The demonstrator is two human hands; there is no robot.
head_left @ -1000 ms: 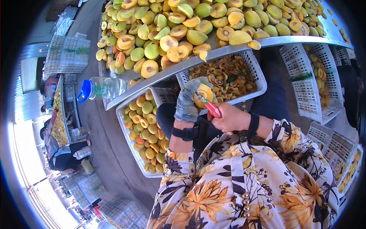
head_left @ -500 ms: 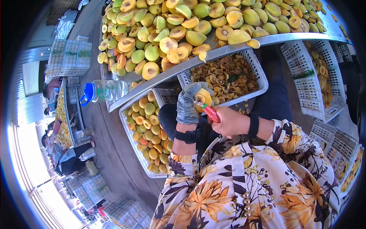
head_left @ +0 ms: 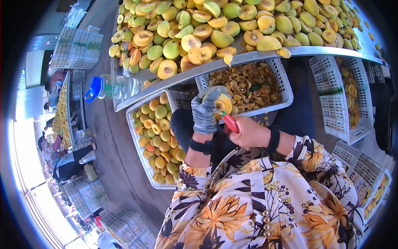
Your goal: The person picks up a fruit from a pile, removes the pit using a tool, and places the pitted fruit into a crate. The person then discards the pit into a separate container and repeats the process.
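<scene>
My left hand (head_left: pixel 204 114), in a grey glove, is closed around a yellow peach half (head_left: pixel 224 103) with its cut side showing. In my bare right hand (head_left: pixel 251 132) is a pitting tool (head_left: pixel 230 123) with a red handle and a green collar. The tool's tip meets the middle of the peach half, and its metal end is mostly hidden there. Just beyond both hands stands a white crate (head_left: pixel 287 91) of peach pits and scraps. A second crate (head_left: pixel 143 164), full of peaches, sits to the left of my left forearm.
A metal table (head_left: pixel 182 75) heaped with peach halves (head_left: pixel 199 31) crosses the far side. On its left corner lies a clear bottle (head_left: pixel 120 87) with a blue cap. More crates (head_left: pixel 325 97) stand at the right. Several people (head_left: pixel 62 159) are at far left.
The metal loop at the tool's tip showed before and is now mostly hidden at the peach half. My hands stay together, and the whole view has shifted slightly.
</scene>
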